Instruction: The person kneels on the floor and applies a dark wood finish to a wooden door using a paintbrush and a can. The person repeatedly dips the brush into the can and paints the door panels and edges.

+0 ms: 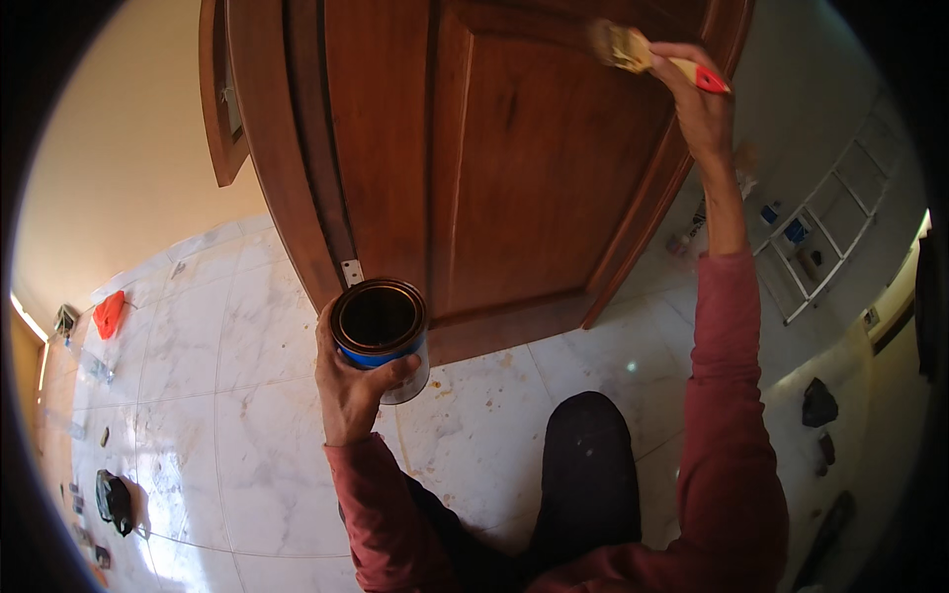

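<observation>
My left hand (356, 385) grips an open metal can (379, 322) with a blue band, held upright in front of the lower part of a brown wooden door (549, 163). The can's inside looks dark, so its contents cannot be made out. Up at the door's raised panel, my right hand (697, 96) holds a paintbrush (630, 50) by its pale handle with a red end. The brush's bristles point left and are blurred, and whether they touch the wood I cannot tell. A metal hinge plate (352, 272) shows on the door edge just above the can.
A ladder (834, 207) is at the right, with blue containers (795, 230) close by. Stained marble-look tiles (282, 459) cover the floor. On the left lie an orange-red bag (110, 314) and a dark plastic bag (113, 502). A wooden frame piece (222, 104) stands left of the door.
</observation>
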A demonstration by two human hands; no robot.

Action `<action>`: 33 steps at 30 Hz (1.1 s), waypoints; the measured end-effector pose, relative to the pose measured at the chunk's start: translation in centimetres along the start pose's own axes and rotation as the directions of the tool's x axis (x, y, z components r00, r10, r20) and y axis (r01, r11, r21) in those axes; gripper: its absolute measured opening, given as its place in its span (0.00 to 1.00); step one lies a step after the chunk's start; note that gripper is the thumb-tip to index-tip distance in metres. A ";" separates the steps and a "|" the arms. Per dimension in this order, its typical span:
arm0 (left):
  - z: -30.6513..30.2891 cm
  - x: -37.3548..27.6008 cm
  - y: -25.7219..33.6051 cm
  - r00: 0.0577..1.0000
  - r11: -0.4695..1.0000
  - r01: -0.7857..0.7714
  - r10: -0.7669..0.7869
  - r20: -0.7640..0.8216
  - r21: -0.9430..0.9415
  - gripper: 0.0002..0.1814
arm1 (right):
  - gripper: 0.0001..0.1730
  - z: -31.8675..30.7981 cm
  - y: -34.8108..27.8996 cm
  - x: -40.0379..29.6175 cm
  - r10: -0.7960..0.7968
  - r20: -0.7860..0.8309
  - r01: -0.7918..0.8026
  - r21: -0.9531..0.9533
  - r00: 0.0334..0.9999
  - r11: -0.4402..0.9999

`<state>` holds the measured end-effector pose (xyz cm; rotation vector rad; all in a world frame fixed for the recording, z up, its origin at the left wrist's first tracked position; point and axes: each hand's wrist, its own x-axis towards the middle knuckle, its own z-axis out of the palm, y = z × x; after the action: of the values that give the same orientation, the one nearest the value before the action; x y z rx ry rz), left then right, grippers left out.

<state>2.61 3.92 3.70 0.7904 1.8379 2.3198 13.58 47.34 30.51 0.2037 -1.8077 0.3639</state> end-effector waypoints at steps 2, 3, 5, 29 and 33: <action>-0.2 0.1 -0.5 1.000 1.000 0.016 -0.016 0.002 0.025 0.59 | 0.08 -2.3 2.5 -1.7 -0.007 -0.115 -0.020 -0.233 0.993 0.972; -0.3 0.2 -0.5 1.000 0.999 0.016 -0.017 0.007 0.038 0.59 | 0.08 -3.0 2.5 -2.1 -0.024 -0.161 -0.035 -0.349 0.987 0.936; -0.3 0.0 -0.7 1.000 0.998 0.020 -0.020 0.004 0.054 0.58 | 0.08 -3.7 2.8 -2.9 -0.098 -0.186 -0.009 -0.502 0.978 0.865; 0.7 0.0 -0.5 1.000 0.999 0.006 -0.006 0.026 0.032 0.56 | 0.12 -0.1 -0.5 -4.1 0.023 -0.136 -0.100 -0.593 0.990 0.799; 0.8 0.3 -0.6 1.000 0.999 -0.018 0.017 0.025 0.040 0.54 | 0.14 7.4 -5.1 -2.5 -0.313 -0.042 0.283 -0.325 0.949 0.902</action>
<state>2.57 4.92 3.35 0.8397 1.8801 2.2802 9.22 39.83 27.08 0.2310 -1.6822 -0.1339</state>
